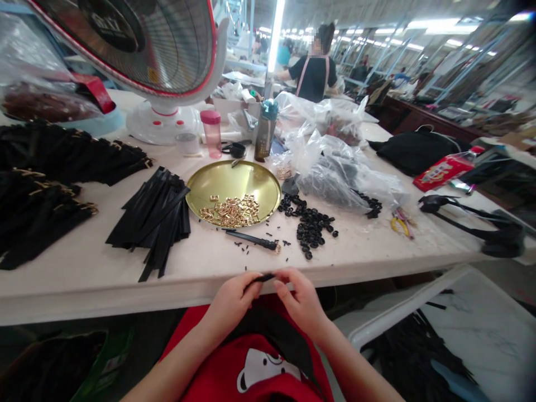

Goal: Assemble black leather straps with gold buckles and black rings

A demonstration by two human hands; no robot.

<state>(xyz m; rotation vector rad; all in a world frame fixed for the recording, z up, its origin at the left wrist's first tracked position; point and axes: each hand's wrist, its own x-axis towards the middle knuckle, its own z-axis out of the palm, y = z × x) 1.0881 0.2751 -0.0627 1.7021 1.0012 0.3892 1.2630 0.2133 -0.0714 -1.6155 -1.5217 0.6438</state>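
Observation:
Near the table's front edge, my left hand (pixel 239 293) is closed around a short black strap (pixel 264 277). My right hand (pixel 298 296) pinches the other end of that strap with thumb and fingertips. Just beyond my hands lies another black strap (pixel 250 239) with a gold buckle at its right end, among scattered small black bits. A round gold tray (pixel 234 173) behind it holds a heap of gold buckles (pixel 237 211). To the right of the tray spreads a pile of black ring-shaped pieces (pixel 312 229). Loose black straps (pixel 157 215) are stacked on the left.
A white fan (pixel 163 120) stands at the back left, near a pink cup (pixel 211 134) and a bottle (pixel 265 131). Plastic bags (pixel 335 167), yellow-handled pliers (pixel 400 224) and a red drink carton (pixel 446 168) lie rightward. A white bin (pixel 473 301) sits low right. A person (pixel 316 72) works beyond.

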